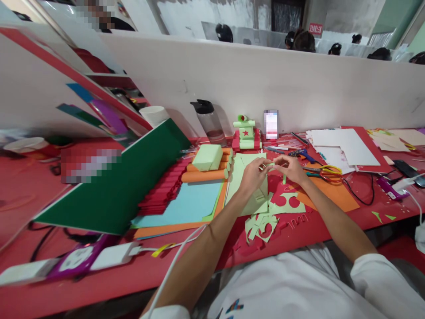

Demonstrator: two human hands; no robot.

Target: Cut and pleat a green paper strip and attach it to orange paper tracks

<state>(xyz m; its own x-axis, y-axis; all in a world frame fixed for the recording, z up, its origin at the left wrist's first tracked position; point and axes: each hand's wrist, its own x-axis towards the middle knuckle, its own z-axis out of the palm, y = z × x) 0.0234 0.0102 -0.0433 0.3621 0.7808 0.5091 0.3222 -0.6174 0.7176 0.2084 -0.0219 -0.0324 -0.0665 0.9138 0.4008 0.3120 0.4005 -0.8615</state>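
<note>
My left hand point(255, 173) and my right hand point(289, 168) meet over the middle of the desk, fingertips pinched on a small strip of light green paper point(271, 164). Fingers partly hide the strip. Beneath my left hand lies a light green sheet point(237, 184). Cut green paper scraps point(287, 203) with round holes lie just below the hands. Behind them stands a paper tank model point(246, 134) in green and red with a red star. To the left, a folded green paper box point(207, 157) rests on orange paper rolls point(202, 176).
Scissors point(327, 173) with yellow and orange handles lie on an orange sheet point(338, 195) at right. A phone point(271, 124) and a bottle point(209, 122) stand by the white partition point(232, 75). A green board point(122, 181) leans at left. A white cable point(175, 261) crosses near my left forearm.
</note>
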